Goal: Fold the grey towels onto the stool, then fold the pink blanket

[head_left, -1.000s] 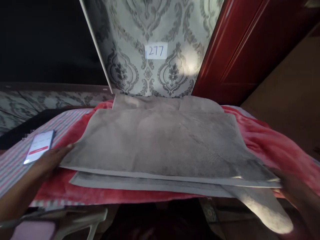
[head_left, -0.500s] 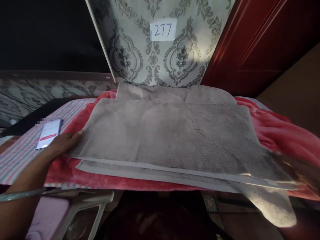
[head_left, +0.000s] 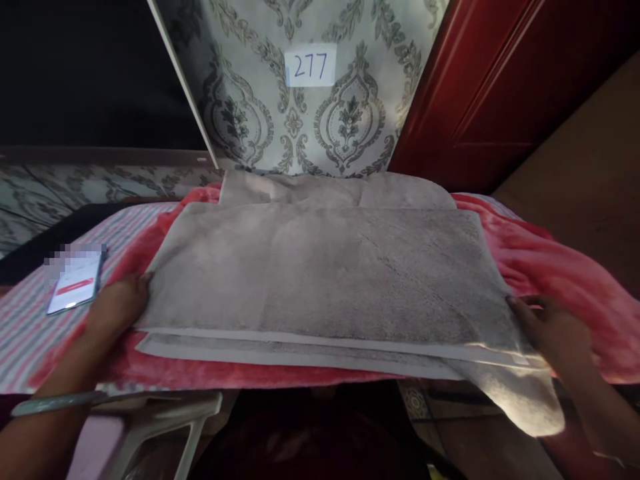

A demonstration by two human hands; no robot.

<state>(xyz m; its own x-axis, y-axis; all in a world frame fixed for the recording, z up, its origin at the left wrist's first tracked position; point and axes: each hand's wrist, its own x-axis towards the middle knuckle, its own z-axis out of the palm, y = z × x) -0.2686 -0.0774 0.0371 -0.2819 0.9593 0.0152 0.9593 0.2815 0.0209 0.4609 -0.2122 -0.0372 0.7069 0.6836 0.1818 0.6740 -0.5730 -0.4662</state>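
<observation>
A grey cloth [head_left: 310,273] spreads across the middle of the frame, folded into broad, flat layers with a soft, short-napped surface. Its upper panel is pale on the left and darker towards the right, where fine diagonal creases run down to the lower right. Along the front, two paler edges lie one above the other, slightly out of line, and a rounded flap hangs at the lower right, brightly lit in part. Another rumpled layer shows behind the panel's straight back edge. The cloth lies on a red blanket [head_left: 565,273], over a striped cover [head_left: 30,340].

The left hand [head_left: 117,303] touches the cloth's left edge, curled, most fingers hidden; the right hand [head_left: 560,333] has bent fingertips against the right edge. I cannot tell whether either grip is closed on the fabric.
</observation>
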